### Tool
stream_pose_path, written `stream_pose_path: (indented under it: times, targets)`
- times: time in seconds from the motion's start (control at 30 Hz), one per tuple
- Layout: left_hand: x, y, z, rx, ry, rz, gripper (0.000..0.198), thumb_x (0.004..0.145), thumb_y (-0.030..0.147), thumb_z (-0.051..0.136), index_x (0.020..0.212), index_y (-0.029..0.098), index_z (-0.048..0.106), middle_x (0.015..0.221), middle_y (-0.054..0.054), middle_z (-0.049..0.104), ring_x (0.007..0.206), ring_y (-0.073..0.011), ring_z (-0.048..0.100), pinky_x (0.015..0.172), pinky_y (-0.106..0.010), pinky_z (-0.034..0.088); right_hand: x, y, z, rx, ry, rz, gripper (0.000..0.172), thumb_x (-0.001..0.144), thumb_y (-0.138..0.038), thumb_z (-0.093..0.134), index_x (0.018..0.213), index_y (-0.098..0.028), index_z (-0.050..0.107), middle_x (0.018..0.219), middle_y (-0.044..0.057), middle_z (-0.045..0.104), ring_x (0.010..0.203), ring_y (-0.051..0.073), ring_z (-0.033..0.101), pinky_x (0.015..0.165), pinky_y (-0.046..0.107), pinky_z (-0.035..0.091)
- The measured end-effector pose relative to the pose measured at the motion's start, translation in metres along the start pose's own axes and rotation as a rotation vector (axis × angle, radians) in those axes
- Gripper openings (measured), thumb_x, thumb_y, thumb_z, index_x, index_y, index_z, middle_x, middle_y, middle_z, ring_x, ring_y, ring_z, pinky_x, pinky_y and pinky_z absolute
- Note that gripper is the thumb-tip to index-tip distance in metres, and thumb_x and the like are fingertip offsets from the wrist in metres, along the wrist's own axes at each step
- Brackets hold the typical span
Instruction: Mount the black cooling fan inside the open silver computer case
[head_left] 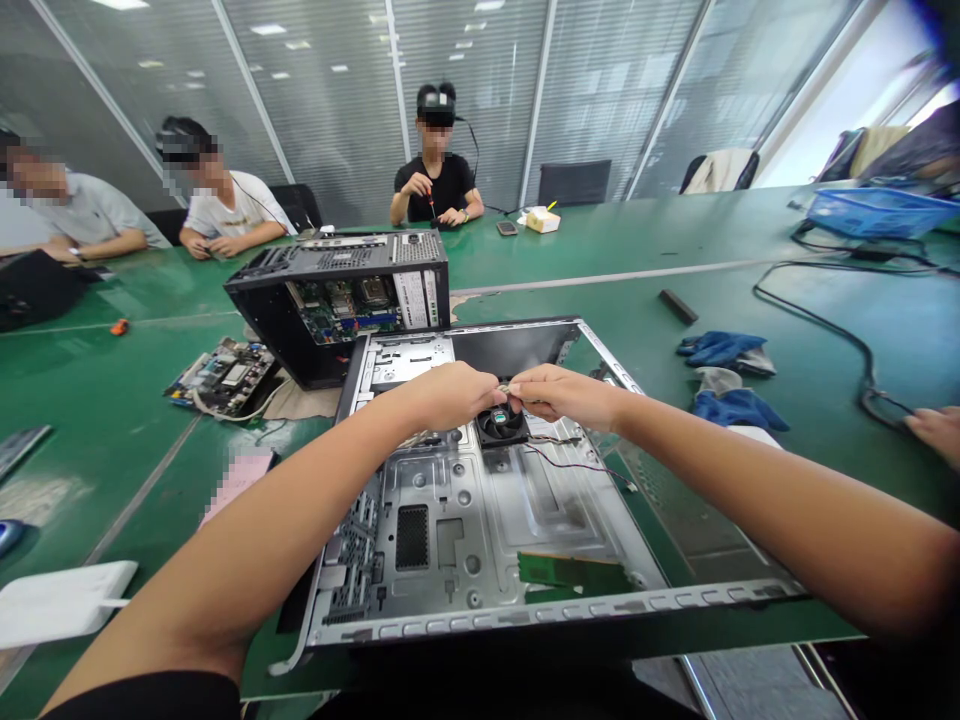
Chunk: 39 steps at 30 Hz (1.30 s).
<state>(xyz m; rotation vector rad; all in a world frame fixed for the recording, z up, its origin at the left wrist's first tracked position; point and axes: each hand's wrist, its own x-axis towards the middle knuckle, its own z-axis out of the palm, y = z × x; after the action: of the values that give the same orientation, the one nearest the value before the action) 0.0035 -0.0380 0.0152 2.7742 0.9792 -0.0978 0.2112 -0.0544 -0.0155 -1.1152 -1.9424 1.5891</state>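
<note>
An open, stripped computer case (420, 600) lies flat on the green table in front of me. My left hand (450, 392) and my right hand (564, 393) meet above its far half, both pinched closed on a small metal piece (504, 385) held between the fingertips. Just below them a small black cooling fan (501, 424) rests inside the case, with thin red and black wires (577, 462) trailing to the right. A green memory stick (574, 572) lies on the case floor near me.
A second open case with a motherboard (352, 295) stands behind. A loose circuit board (225, 372) lies at left, blue gloves (724, 350) and black cables (847, 335) at right. Three people sit across the table. Another person's hand (936, 430) shows at the right edge.
</note>
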Motion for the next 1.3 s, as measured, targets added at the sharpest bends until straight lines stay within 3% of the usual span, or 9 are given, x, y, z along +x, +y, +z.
stream_pose_path:
  times: [0.27, 0.47, 0.6, 0.87, 1.17, 1.3]
  targets:
    - [0.001, -0.002, -0.002, -0.283, 0.021, -0.018, 0.044, 0.097, 0.042, 0.028, 0.067, 0.017, 0.05, 0.063, -0.001, 0.049, 0.06, -0.0132, 0.04, 0.062, -0.028, 0.031, 0.001, -0.001, 0.004, -0.461, 0.265, -0.164, 0.023, 0.09, -0.04, 0.045, 0.085, -0.019, 0.053, 0.066, -0.002, 0.049, 0.061, 0.014, 0.044, 0.059, 0.029, 0.036]
    - [0.0, -0.006, -0.002, -0.433, -0.007, -0.035, 0.042, 0.095, 0.046, 0.028, 0.064, 0.019, 0.037, 0.06, 0.001, 0.04, 0.059, -0.0113, 0.034, 0.058, -0.028, 0.027, 0.0, 0.002, 0.004, -0.662, 0.333, -0.244, 0.017, 0.092, -0.033, 0.042, 0.092, -0.02, 0.053, 0.071, 0.0, 0.056, 0.063, 0.015, 0.048, 0.061, 0.029, 0.037]
    - [0.0, -0.007, -0.002, -0.551, -0.031, -0.024, 0.041, 0.094, 0.047, 0.029, 0.064, 0.02, 0.032, 0.06, 0.002, 0.033, 0.056, -0.0105, 0.029, 0.055, -0.028, 0.026, 0.001, 0.002, 0.005, -0.792, 0.437, -0.387, 0.02, 0.093, -0.03, 0.041, 0.09, -0.019, 0.058, 0.083, 0.007, 0.064, 0.077, 0.02, 0.054, 0.071, 0.033, 0.041]
    - [-0.005, -0.005, -0.004, -1.046, -0.141, -0.08, 0.043, 0.093, 0.052, 0.038, 0.064, 0.021, 0.031, 0.054, 0.005, 0.022, 0.045, -0.0076, 0.019, 0.043, -0.026, 0.015, -0.001, 0.002, 0.012, -0.995, 0.632, -0.549, 0.028, 0.098, -0.028, 0.039, 0.098, -0.018, 0.065, 0.093, 0.011, 0.068, 0.089, 0.024, 0.052, 0.084, 0.039, 0.041]
    - [-0.006, -0.007, -0.004, -1.206, -0.172, -0.119, 0.046, 0.093, 0.055, 0.042, 0.064, 0.021, 0.029, 0.053, 0.007, 0.018, 0.044, -0.0067, 0.014, 0.042, -0.024, 0.01, 0.004, 0.008, 0.016, -1.115, 0.671, -0.591, 0.03, 0.098, -0.018, 0.031, 0.103, -0.017, 0.061, 0.08, 0.009, 0.059, 0.074, 0.023, 0.044, 0.073, 0.035, 0.038]
    - [-0.006, -0.009, -0.004, -1.206, -0.161, -0.144, 0.046, 0.092, 0.057, 0.042, 0.065, 0.021, 0.032, 0.054, 0.007, 0.019, 0.043, -0.0066, 0.014, 0.042, -0.025, 0.009, 0.003, 0.007, 0.017, -1.19, 0.654, -0.604, 0.03, 0.1, -0.025, 0.032, 0.101, -0.013, 0.059, 0.08, 0.01, 0.059, 0.073, 0.023, 0.043, 0.073, 0.035, 0.037]
